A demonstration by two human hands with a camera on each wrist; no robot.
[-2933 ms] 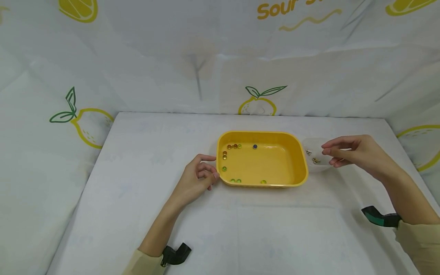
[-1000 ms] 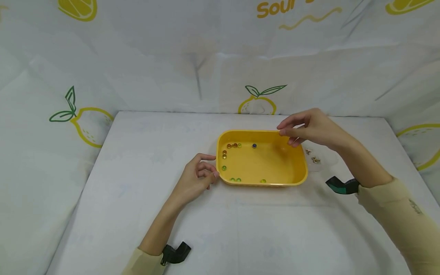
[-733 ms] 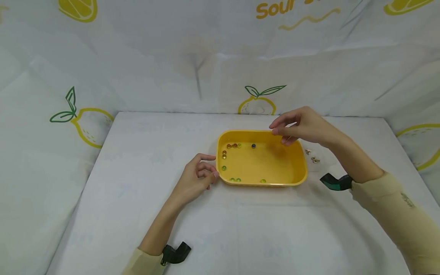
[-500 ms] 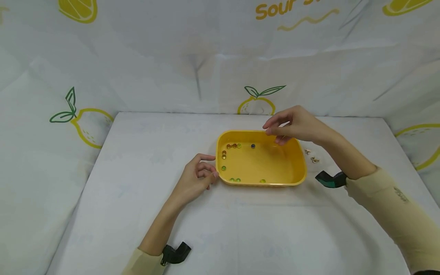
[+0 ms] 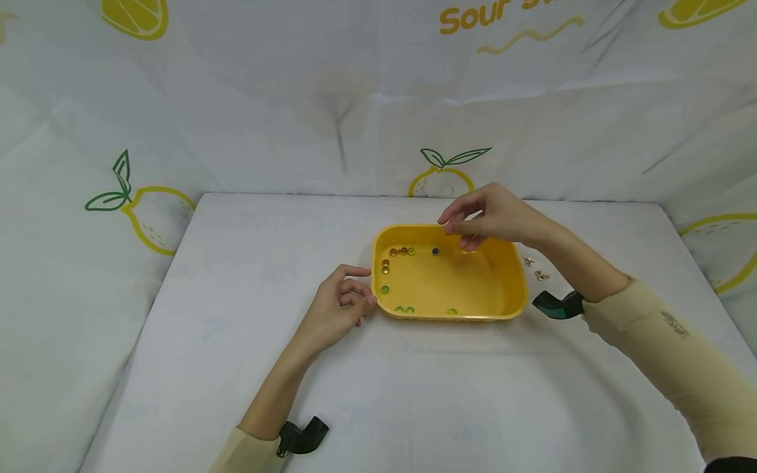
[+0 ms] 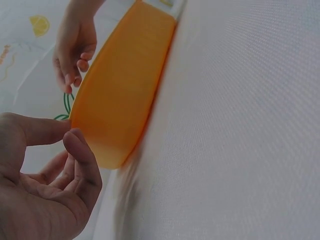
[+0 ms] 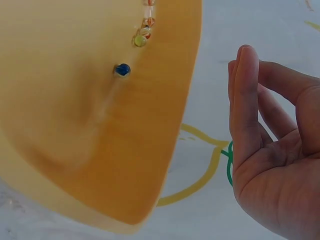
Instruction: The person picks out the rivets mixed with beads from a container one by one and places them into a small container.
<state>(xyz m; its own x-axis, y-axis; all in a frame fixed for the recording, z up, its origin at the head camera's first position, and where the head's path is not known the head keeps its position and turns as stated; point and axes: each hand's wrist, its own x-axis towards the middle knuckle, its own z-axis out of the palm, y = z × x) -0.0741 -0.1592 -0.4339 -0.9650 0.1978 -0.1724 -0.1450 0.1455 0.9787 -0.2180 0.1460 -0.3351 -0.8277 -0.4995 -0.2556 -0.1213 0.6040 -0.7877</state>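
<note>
A yellow rectangular tray (image 5: 473, 318) stands on the white table, with several glass marbles inside. Amber marbles (image 5: 386, 270) and green ones (image 5: 452, 311) lie along its walls; a dark blue marble (image 5: 435, 251) lies near the far side. My left hand (image 5: 340, 299) touches the tray's left end from outside with index finger and thumb, as the left wrist view also shows near the rim (image 6: 75, 102). Above the tray's far rim is my right hand (image 5: 493, 213), fingers loosely bent, fingertips close to the thumb. In the right wrist view nothing shows between the right fingertips (image 7: 247, 57).
Right of the tray are small gold-coloured pieces (image 5: 541, 275) in a clear, shallow container, partly behind the right forearm. A white lemon-print cloth (image 5: 296, 131) hangs behind the table. Dark wrist mounts (image 5: 303, 437) sit on both arms.
My right hand has left the clear container and moved left across the tray's far rim, more slowly lately. The left hand, the marbles and the gold-coloured pieces look unchanged.
</note>
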